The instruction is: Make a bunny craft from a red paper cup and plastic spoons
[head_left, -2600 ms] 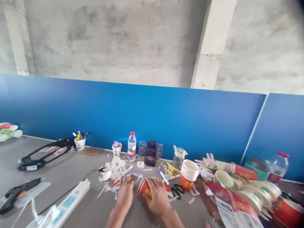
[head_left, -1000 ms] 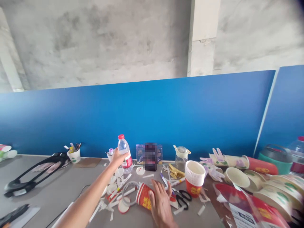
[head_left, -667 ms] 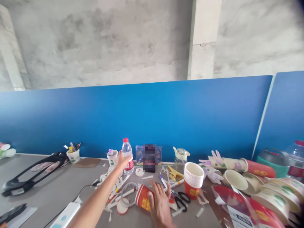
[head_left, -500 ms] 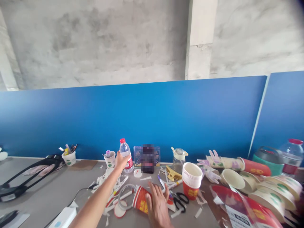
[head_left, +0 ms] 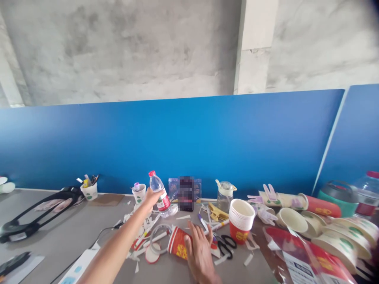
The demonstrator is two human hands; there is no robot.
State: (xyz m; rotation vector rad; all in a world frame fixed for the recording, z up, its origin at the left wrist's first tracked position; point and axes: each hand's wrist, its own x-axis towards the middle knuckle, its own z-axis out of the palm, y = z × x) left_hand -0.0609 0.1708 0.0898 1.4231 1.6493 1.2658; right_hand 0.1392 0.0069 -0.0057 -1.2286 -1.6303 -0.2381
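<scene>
My left hand (head_left: 152, 198) is wrapped round a clear plastic water bottle (head_left: 162, 202) with a red cap and a red label. The bottle leans, its cap toward the left, near the back of the desk. Closer to me, my right hand (head_left: 199, 248) is stretched flat with the fingers apart, beside a red paper cup (head_left: 178, 242) lying on its side. The thumb overlaps the cup's end; whether it presses on it I cannot tell. Black scissors (head_left: 225, 245) and a marker (head_left: 220, 225) lie just right of these fingers.
A stack of paper cups (head_left: 241, 220) stands at the right, with a glass jar (head_left: 225, 195) behind it. More cups (head_left: 336, 240) lie far right. Pen cups (head_left: 89, 192) stand at the back left. Paper scraps and a clear hose (head_left: 151, 238) litter the middle; a blue partition (head_left: 189, 138) rises behind.
The bottle was upright and is now tilted, its base shifted to the right with my left hand still on it. My right hand stays beside the cup. The view has shifted slightly.
</scene>
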